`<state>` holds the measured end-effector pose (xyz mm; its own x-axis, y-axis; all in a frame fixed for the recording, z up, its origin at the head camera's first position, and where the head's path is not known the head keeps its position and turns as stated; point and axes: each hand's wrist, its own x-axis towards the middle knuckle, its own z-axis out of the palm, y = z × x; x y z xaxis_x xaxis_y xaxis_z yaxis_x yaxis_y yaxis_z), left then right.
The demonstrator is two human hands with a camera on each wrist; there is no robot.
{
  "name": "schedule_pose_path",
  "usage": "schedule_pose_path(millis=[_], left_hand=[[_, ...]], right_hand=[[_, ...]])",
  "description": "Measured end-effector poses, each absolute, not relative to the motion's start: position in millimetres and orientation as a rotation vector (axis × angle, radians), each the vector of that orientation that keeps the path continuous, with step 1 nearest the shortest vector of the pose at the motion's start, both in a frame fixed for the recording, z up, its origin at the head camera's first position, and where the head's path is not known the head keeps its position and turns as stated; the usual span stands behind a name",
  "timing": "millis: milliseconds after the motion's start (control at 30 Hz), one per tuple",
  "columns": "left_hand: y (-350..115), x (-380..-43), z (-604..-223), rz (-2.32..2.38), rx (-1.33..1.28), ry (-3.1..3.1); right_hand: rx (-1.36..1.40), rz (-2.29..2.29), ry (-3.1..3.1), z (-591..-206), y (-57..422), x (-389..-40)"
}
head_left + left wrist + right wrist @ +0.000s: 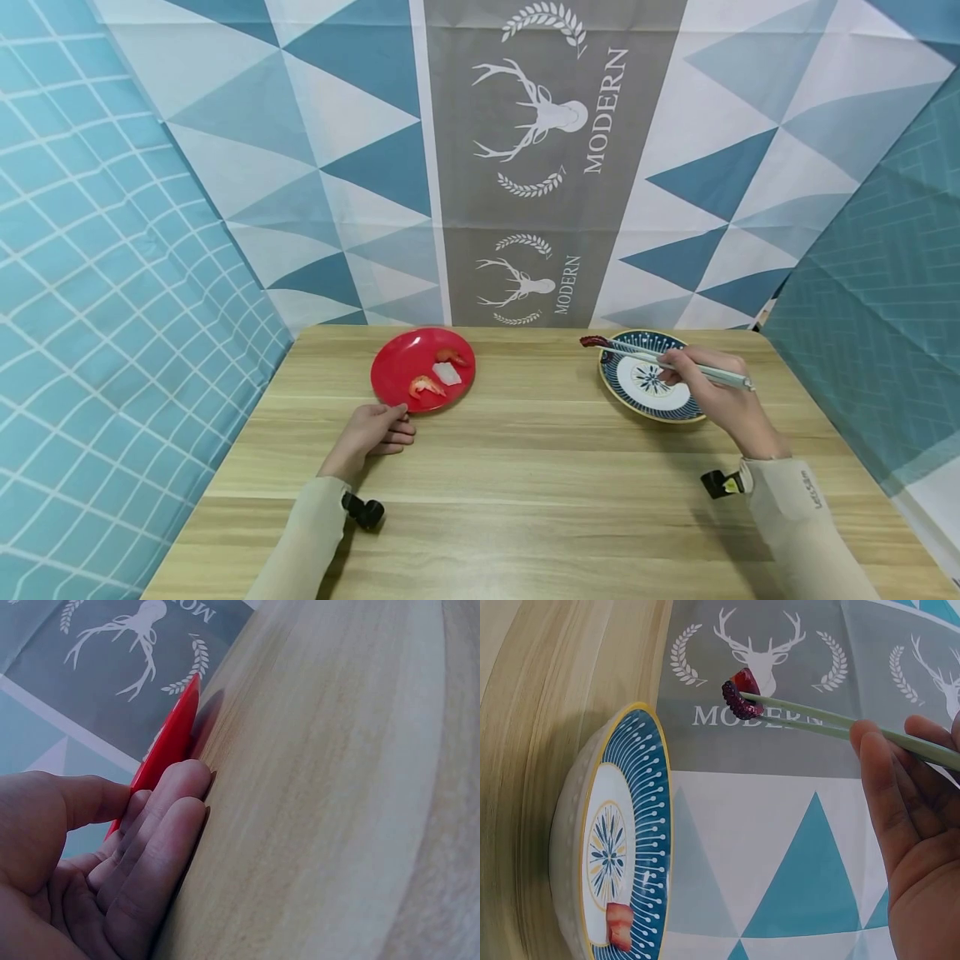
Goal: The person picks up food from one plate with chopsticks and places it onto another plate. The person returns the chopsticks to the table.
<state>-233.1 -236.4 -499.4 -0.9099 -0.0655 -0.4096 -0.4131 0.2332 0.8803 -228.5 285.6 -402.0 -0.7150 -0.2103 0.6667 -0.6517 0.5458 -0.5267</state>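
My left hand (pixel 372 432) pinches the near rim of a round red plate (pixel 390 367) between thumb and forefinger. On that plate lie two orange cooked shrimp (pixel 426 386) and a white piece of food (pixel 447 373). My right hand (pixel 716 396) grips a pair of pale green chopsticks (pixel 802 716). Their tips hold a dark red piece of octopus tentacle (pixel 742 697), raised beside the left rim of a blue-and-white patterned dish (pixel 652 787). A red-and-white piece of food (pixel 619 926) sits inside this dish, hidden from the head view.
Both dishes stand near the back edge of a wooden table (pixel 517 492). Behind it hangs a cloth (pixel 517 167) printed with deer heads and triangles. Blue checked cloth (pixel 112 292) borders the left side, teal cloth (pixel 892 275) the right.
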Motion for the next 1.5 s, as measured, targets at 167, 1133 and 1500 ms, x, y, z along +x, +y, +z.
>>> schedule_pose_path(millis=[167,1133,1500], left_hand=[[-236,-233,-500,1.731,-0.446,2.222],[-235,-233,-498,1.716,-0.451,2.224],[-235,-235,-500,1.708,-0.463,2.229]], right_hand=[[0.662,1.081,-2.249,-402,282,-229],[0.719,1.055,-2.277,-394,259,-239],[0.775,1.096,-2.267,-392,256,-241]])
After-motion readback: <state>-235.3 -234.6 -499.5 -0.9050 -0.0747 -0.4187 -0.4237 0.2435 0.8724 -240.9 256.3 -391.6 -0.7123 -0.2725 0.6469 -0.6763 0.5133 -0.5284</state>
